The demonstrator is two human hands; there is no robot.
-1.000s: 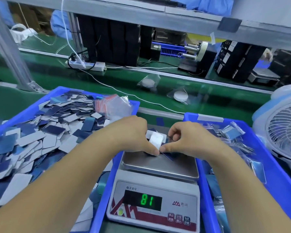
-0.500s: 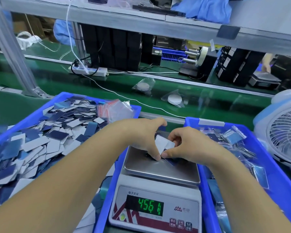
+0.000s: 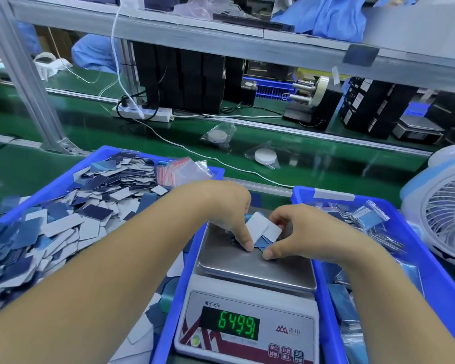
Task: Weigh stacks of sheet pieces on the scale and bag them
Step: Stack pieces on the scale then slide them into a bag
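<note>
Both hands meet over the scale (image 3: 247,306) pan, at the near middle of the bench (image 3: 50,164). Left hand (image 3: 226,208) curls over a small stack of sheet pieces (image 3: 260,229), thumb tip down on the pan; its other fingers are hidden behind the stack. Right hand (image 3: 302,232) pinches the same stack from the other side, thumb low by the pan, fingers bent over the top edge. Stack sits on the far half of the pan, fanned and tilted; top pieces white, matte, rounded corners, lower ones blue. How many pieces: cannot tell, the hands cover most of them.

Pan is brushed metal, rectangular, dull sheen. Green display reads roughly 6499; last digit is smeared and any decimal point is unreadable. Button labels are too small to read and the scale's near edge is cut off.

Left blue tray (image 3: 63,179), rigid plastic, holds a loose heap of flat white and dark blue pieces; its near side is cut off by the left forearm. A pile of clear zip bags (image 3: 184,172) with red strips lies at its far right corner. Right blue tray (image 3: 444,271) holds filled clear bags, glossy and crinkled, partly hidden by the right forearm. White fan (image 3: 447,206) with wire grille stands at the bench's right edge, cut off. 2 round white discs in clear bags lie on the green belt beyond.
</note>
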